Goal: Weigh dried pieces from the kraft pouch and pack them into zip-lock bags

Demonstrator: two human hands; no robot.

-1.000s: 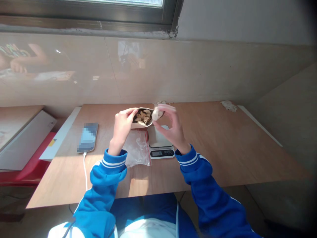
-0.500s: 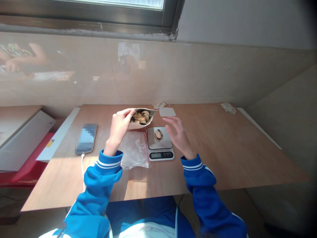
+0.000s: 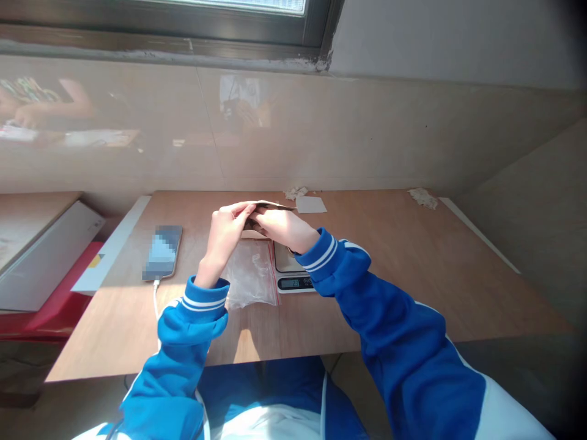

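My left hand (image 3: 223,235) pinches the left side of an open paper-like bag (image 3: 254,234), held up behind the kitchen scale. Inside the bag's mouth is my right hand (image 3: 284,227); its fingers are hidden there, so I cannot tell what they grip. The kitchen scale (image 3: 285,263) lies under my right wrist, its display lit. My right hand and sleeve cover most of the piece on its plate. A clear zip bag (image 3: 250,278) lies flat left of the scale, below the held bag.
A phone (image 3: 164,252) with a white cable (image 3: 156,299) is on the left of the wooden table (image 3: 413,275). At the back are a white card (image 3: 311,204) and crumpled tissue (image 3: 296,192). More tissue (image 3: 422,197) lies far right, by the wall.
My right hand has moved left from above the scale's right side into the bag. It now hides the tan, dark-edged pieces seen inside. My left hand keeps hold of the bag.
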